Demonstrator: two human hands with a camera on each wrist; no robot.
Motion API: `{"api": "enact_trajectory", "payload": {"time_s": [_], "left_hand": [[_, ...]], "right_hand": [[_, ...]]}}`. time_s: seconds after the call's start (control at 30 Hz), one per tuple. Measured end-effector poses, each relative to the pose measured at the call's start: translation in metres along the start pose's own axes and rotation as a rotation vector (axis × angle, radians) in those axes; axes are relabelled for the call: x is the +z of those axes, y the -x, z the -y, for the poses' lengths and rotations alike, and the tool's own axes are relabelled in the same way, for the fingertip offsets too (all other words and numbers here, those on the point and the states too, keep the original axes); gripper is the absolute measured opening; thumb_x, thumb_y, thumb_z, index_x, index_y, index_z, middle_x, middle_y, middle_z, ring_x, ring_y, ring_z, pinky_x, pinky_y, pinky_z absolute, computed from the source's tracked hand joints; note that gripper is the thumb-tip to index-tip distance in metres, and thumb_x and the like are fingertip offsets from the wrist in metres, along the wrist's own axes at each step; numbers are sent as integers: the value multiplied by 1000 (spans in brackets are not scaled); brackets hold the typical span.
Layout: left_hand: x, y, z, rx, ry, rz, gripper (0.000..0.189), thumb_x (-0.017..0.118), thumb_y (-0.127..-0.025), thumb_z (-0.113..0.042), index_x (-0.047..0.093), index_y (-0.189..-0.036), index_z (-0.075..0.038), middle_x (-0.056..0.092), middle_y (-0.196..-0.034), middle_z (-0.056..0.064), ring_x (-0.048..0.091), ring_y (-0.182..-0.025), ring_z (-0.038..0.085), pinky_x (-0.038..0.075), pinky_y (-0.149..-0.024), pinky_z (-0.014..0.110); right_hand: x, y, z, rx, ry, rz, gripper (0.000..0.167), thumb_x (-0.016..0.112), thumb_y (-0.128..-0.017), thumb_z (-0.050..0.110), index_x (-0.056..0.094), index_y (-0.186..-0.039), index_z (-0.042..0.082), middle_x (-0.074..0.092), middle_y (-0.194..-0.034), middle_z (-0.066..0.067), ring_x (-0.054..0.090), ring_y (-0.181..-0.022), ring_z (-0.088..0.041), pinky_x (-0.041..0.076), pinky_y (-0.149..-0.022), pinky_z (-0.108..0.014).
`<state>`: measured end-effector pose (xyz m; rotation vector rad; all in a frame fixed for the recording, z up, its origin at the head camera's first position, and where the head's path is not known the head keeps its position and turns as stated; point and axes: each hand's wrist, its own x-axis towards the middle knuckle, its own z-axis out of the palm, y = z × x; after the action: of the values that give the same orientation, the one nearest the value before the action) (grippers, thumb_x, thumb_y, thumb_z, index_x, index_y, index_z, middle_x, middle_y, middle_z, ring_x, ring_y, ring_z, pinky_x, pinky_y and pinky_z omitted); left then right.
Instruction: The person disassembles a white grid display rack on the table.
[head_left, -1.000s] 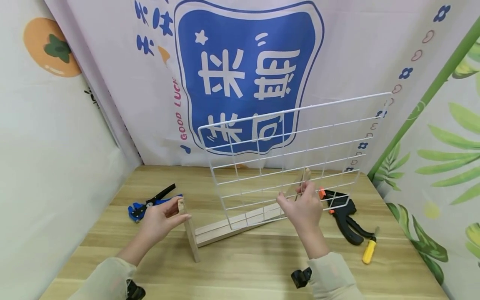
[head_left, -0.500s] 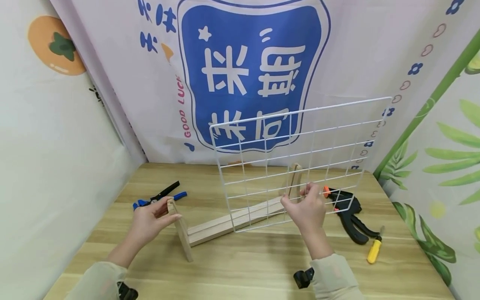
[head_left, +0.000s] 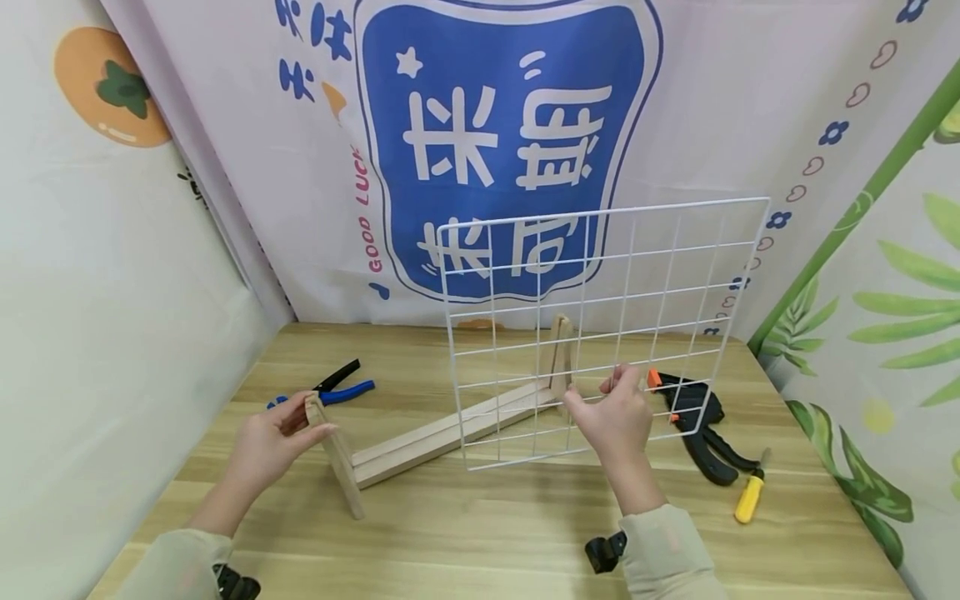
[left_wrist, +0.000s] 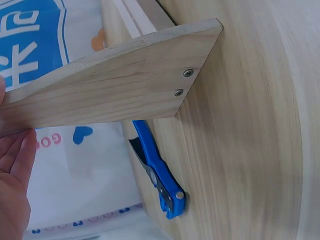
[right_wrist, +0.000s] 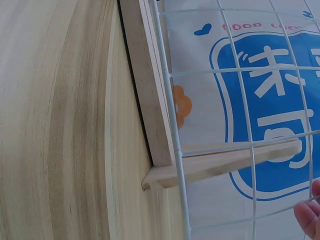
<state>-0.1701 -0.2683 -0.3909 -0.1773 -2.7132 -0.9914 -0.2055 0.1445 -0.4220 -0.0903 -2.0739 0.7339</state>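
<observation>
A wooden stand [head_left: 442, 440] rests on the table, a long bar joining two upright end boards. My left hand [head_left: 258, 446] pinches the top of the near left end board [left_wrist: 120, 82], whose outer face shows two screw heads low down in the left wrist view. My right hand [head_left: 617, 421] grips the lower part of a white wire grid panel [head_left: 600, 213] between thumb and fingers. The panel is held upright, and its lower edge overlaps the bar in the head view. Beyond the wires stands the other end board [right_wrist: 225, 162].
Blue-and-black pliers [head_left: 343, 393] lie behind my left hand. Right of the panel lie a black clamp [head_left: 697, 417] with orange pads and a yellow-handled screwdriver [head_left: 748, 498]. A printed curtain [head_left: 697, 108] hangs along the table's back edge.
My left hand has moved left with the wooden stand, whose far end board also shifted left. The grid panel has turned to face the head view more squarely, still in my right hand.
</observation>
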Motion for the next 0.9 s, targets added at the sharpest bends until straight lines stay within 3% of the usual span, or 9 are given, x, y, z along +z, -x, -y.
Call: {"api": "enact_trajectory", "payload": {"time_s": [0.23, 0.3, 0.4, 0.47, 0.57, 0.67, 0.73, 0.8, 0.9], "left_hand": [[-8, 2, 4, -33, -10, -22, 65, 74, -79, -29, 51, -125, 11, 60, -110, 30, 64, -95, 38, 57, -67, 26], [-10, 2, 7, -22, -14, -47, 61, 75, -79, -27, 53, -123, 10, 61, -109, 29, 67, -90, 27, 56, -65, 19], [-11, 2, 11, -6, -12, -74, 57, 76, -78, -24, 57, -120, 9, 64, -105, 27, 64, -81, 1, 51, -61, 8], [-12, 2, 14, -4, -17, -82, 56, 76, -77, -23, 57, -119, 9, 64, -104, 27, 62, -80, -3, 49, -60, 5], [-15, 2, 16, -16, -25, -75, 58, 75, -78, -25, 55, -121, 10, 63, -105, 29, 68, -85, 15, 49, -61, 5], [-18, 3, 20, -27, -41, -75, 60, 75, -79, -26, 54, -122, 11, 62, -107, 29, 65, -91, 36, 49, -61, 5], [-19, 3, 23, -30, -50, -85, 60, 75, -78, -26, 54, -121, 11, 63, -106, 28, 68, -88, 26, 48, -60, 4], [-21, 4, 27, -28, -44, -100, 59, 76, -78, -25, 55, -120, 11, 63, -105, 28, 66, -83, 6, 47, -60, 3], [-24, 5, 31, -34, -28, -111, 59, 76, -78, -25, 55, -120, 11, 63, -105, 28, 49, -77, -21, 47, -60, 2]], "right_hand": [[-1, 0, 2, 76, 22, 49, 50, 71, -56, 28, 47, -89, -1, 49, -62, -4, 41, -46, -23, 28, -39, -29], [-1, 0, 2, 89, 29, 68, 51, 71, -56, 28, 47, -90, -1, 49, -62, -3, 40, -45, -22, 27, -40, -28], [-1, 0, 3, 96, 38, 95, 51, 71, -57, 28, 47, -91, -1, 48, -62, -3, 39, -44, -20, 26, -39, -27], [-1, 0, 3, 98, 42, 114, 51, 71, -58, 29, 46, -92, 0, 49, -62, -3, 38, -43, -19, 26, -39, -27], [-1, 1, 4, 118, 55, 161, 51, 71, -59, 30, 45, -92, 0, 48, -61, -3, 37, -42, -18, 26, -38, -26], [-1, 4, 5, 158, 69, 219, 53, 71, -60, 31, 45, -95, 0, 48, -62, -3, 37, -43, -18, 26, -40, -25], [-1, 6, 5, 179, 76, 252, 54, 71, -62, 31, 46, -98, 0, 49, -64, -4, 38, -44, -18, 26, -40, -25], [0, 7, 5, 192, 72, 276, 56, 70, -63, 31, 46, -101, -2, 50, -65, -4, 38, -44, -18, 27, -41, -25], [1, 8, 6, 198, 63, 304, 58, 70, -65, 31, 46, -105, -4, 51, -67, -6, 39, -45, -18, 28, -41, -25]]}}
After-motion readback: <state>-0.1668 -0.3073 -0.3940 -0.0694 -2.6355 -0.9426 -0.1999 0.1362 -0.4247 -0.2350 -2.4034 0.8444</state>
